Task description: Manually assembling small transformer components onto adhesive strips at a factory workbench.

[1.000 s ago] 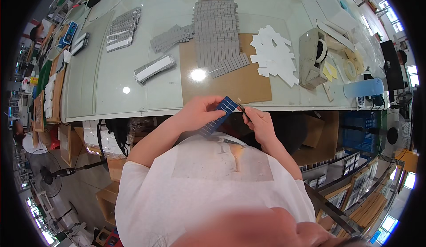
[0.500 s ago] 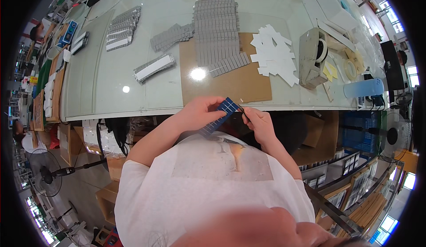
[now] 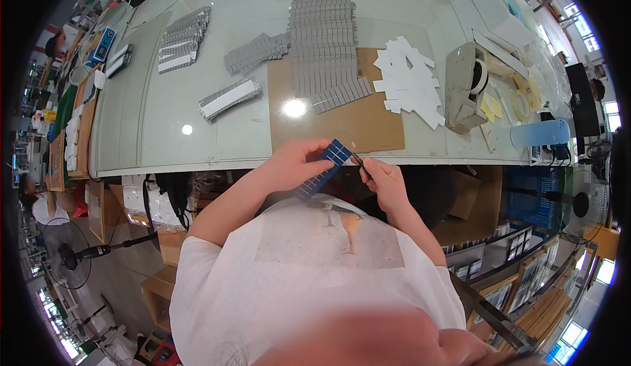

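My left hand is closed on a blue solar cell strip with pale grid lines, thumb on its face. The strip slants in front of my shirt, its upper end by the table's front edge. In my right hand, fingers pinched, is a pair of dark, slim tweezers. Their tip lies close to the strip's right edge; whether they touch cannot be made out. A small pale sliver shows just above the tip.
Grey segmented strips are piled on brown cardboard, with a smaller grey stack to the left. White paper pieces lie right of the pile. Farther right are a tape dispenser and a blue bottle.
The strip's upper end has shifted slightly up and left, away from the right hand. The tweezers show a little more below the pale sliver. Both hands keep their hold.
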### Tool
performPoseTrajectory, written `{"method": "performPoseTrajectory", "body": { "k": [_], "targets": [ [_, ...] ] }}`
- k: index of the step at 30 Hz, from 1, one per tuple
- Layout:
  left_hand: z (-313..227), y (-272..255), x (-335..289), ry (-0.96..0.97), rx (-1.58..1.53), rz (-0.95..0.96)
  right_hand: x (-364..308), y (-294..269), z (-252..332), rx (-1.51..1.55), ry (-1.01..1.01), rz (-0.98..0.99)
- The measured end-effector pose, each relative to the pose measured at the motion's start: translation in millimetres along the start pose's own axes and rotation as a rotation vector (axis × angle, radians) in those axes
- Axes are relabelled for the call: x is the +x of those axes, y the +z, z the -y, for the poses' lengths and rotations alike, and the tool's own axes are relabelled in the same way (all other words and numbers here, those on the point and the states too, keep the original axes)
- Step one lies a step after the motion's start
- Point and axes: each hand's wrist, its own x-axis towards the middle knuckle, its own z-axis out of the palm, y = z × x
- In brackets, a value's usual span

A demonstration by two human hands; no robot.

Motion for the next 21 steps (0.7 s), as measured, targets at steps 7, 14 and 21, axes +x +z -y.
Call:
{"method": "performPoseTrajectory", "body": {
  "k": [7, 14, 21],
  "targets": [
    [4.9, -0.8, 1.7, 0.02, 0.017, 0.019, 0.2, 4.5, 2.9, 0.005, 0.017, -0.005],
    [0.5, 0.0, 0.8, -0.01, 0.046, 0.014, 2.4, 4.3, -1.1, -0.015, 0.011, -0.014],
    [9.2, -2.2, 1.7, -0.007, 0.003, 0.011, 1.8, 6.7, 3.2, 0.017, 0.033, -0.009]
  ]
}}
